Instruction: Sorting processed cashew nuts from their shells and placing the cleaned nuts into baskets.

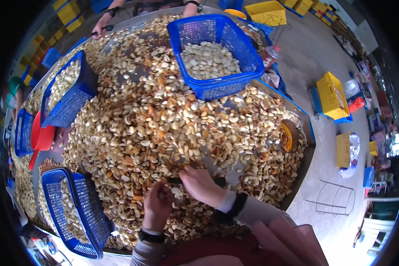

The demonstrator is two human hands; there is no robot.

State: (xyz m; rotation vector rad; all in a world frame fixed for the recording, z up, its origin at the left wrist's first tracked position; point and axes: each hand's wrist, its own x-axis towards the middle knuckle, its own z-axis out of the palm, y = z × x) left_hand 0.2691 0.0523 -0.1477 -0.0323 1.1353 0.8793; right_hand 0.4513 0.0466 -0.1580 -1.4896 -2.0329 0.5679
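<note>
My right hand (pixel 199 182) is closed around a slim black tool (pixel 220 181), which sticks out on both sides of the fist. Just left of it, my left hand (pixel 158 203) has its fingers curled together, and any small piece in them is too blurred to make out. Both hands are low over the near part of a broad heap of pale, clove-shaped pieces (pixel 133 128), mixed with orange and brown ones. A dark band is on each of my wrists.
Blue baskets of whiter pieces stand far right (pixel 217 82), left (pixel 66 113) and near left (pixel 75 213). A red scoop (pixel 42 135) lies at left, and an orange bowl-like thing (pixel 287 137) at the right edge. Across the table, another person's hand (pixel 101 25) holds a dark tool.
</note>
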